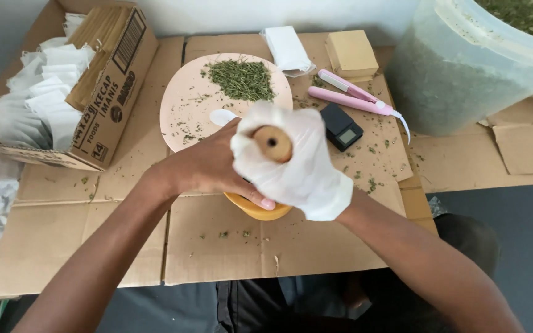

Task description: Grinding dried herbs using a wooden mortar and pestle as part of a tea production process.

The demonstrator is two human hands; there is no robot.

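The left hand (208, 166), bare, curls around the side of a yellow bowl (260, 209), fingers closed against its wall; most of the bowl is hidden under both hands. Just to its right, the right hand (291, 163), in a white glove, is wrapped tight around a wooden pestle (272, 143), whose round butt end faces the camera directly above the bowl. What the bowl contains cannot be seen.

At far left, an open cardboard box (109, 92) lies on its side, with white paper sachets (44, 92) spilling from it. Behind the hands sits a round pale plate (186, 111) bearing a heap of dried green herb (242, 79) and a white spoon (222, 116). Right of the plate: a folded white packet (286, 49), a small tan box (351, 52), a pink heat sealer (356, 97) and a black pocket scale (342, 127). At far right stands a translucent tub (464, 68) filled with green herb.

Everything rests on flattened cardboard sheets (217, 246) strewn with herb crumbs, laid against a pale wall.
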